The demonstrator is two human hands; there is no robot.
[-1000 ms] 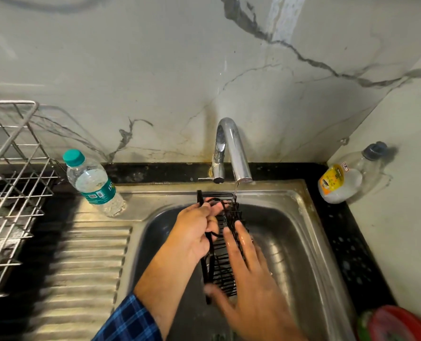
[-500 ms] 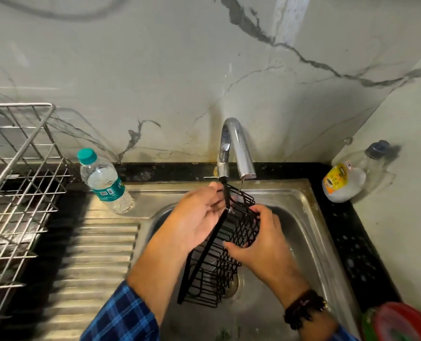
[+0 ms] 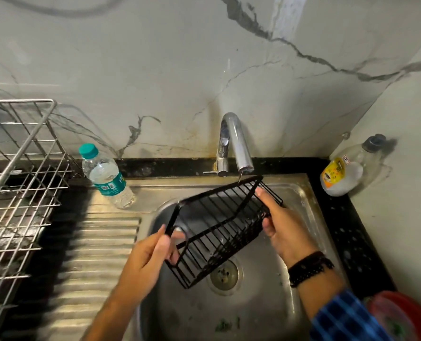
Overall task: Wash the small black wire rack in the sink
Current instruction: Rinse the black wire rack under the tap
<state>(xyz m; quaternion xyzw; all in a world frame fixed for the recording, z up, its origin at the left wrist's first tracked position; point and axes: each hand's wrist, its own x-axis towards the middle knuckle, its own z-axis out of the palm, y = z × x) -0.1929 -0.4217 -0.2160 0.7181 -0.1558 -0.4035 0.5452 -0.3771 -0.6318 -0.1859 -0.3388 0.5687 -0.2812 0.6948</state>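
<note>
Both hands grip the black wire rack [image 3: 219,227] under the tap [image 3: 236,143]: left hand [image 3: 145,262] curled round its near end, right hand [image 3: 283,230] round its far end.

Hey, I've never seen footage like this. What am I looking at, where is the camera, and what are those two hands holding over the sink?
There is no machine here, just a person's two bare hands. One wide-angle camera worn on the head films them, looking forward and down, which is why the arms come in from the bottom edge.

The left hand grips one end of a small black wire rack. The right hand grips the other end. Together they hold the rack tilted above the steel sink, with its far corner just under the tap.

A water bottle stands on the draining board at the left, with a steel dish basket beside it. A yellow-labelled bottle sits in the counter's right corner.
</note>
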